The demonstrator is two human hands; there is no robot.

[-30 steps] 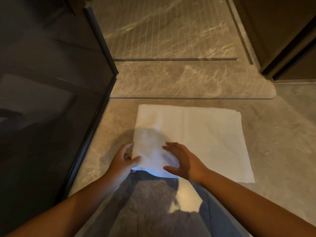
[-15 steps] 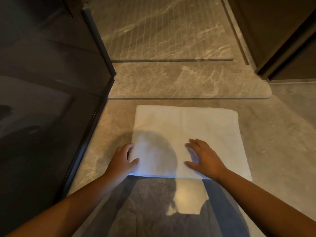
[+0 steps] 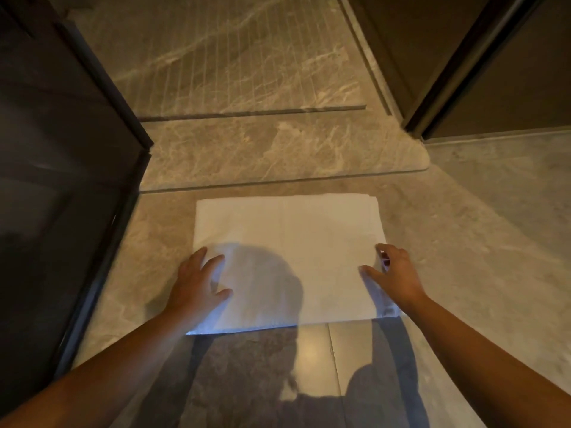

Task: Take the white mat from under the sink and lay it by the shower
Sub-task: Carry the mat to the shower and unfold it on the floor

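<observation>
The white mat (image 3: 296,242) lies flat and folded on the stone floor, just in front of the raised shower threshold (image 3: 278,156). My left hand (image 3: 197,282) rests on the mat's near left edge with fingers spread. At the mat's right edge my right hand (image 3: 392,273) has its thumb on top and its fingers curled at the border. Whether the right fingers pinch the edge is not clear. My shadow covers the mat's near left part.
A dark glass shower panel (image 3: 61,196) with a black frame stands close on the left. The grooved shower floor (image 3: 241,63) lies beyond the threshold. A dark door frame (image 3: 448,88) is at the upper right. Bare floor tiles (image 3: 479,242) extend to the right.
My right hand has slid from the mat's middle to its right edge. My left hand moved slightly up along the left edge. The mat looks straighter against the threshold.
</observation>
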